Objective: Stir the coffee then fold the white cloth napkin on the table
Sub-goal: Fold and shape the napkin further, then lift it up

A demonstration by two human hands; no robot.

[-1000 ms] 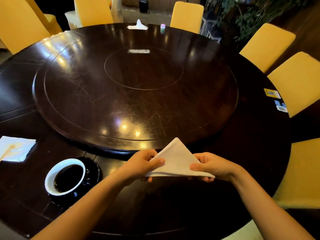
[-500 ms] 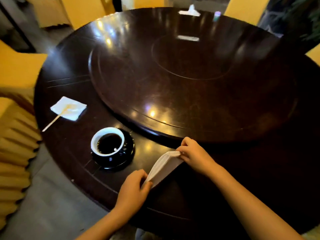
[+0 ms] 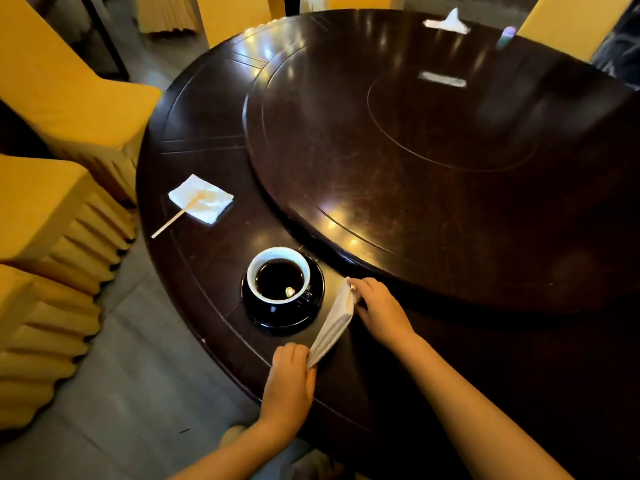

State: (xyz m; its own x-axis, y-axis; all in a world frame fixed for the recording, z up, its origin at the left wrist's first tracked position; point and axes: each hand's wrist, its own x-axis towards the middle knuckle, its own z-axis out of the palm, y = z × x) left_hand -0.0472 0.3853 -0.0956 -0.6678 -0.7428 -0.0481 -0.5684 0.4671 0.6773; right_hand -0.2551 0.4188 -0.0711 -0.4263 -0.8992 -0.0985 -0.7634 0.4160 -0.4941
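Observation:
The folded white cloth napkin point(image 3: 334, 323) is a narrow strip held edge-on just right of the saucer. My left hand point(image 3: 289, 379) pinches its near end at the table's front edge. My right hand point(image 3: 379, 311) pinches its far end. A white cup of black coffee point(image 3: 278, 278) stands on a black saucer point(image 3: 282, 315) on the dark round table point(image 3: 207, 265). A wooden stirrer point(image 3: 176, 216) lies across a white paper napkin point(image 3: 202, 199) to the far left of the cup.
A raised lazy Susan point(image 3: 433, 168) covers the table's middle. Yellow-covered chairs point(image 3: 52, 202) crowd the left side, more stand at the back. A tissue point(image 3: 448, 22) and a small bottle point(image 3: 505, 36) sit at the table's far edge.
The napkin went from a flat triangle held in front of me to a narrow edge-on strip beside the saucer. Both hands kept their grip, and my view swung left.

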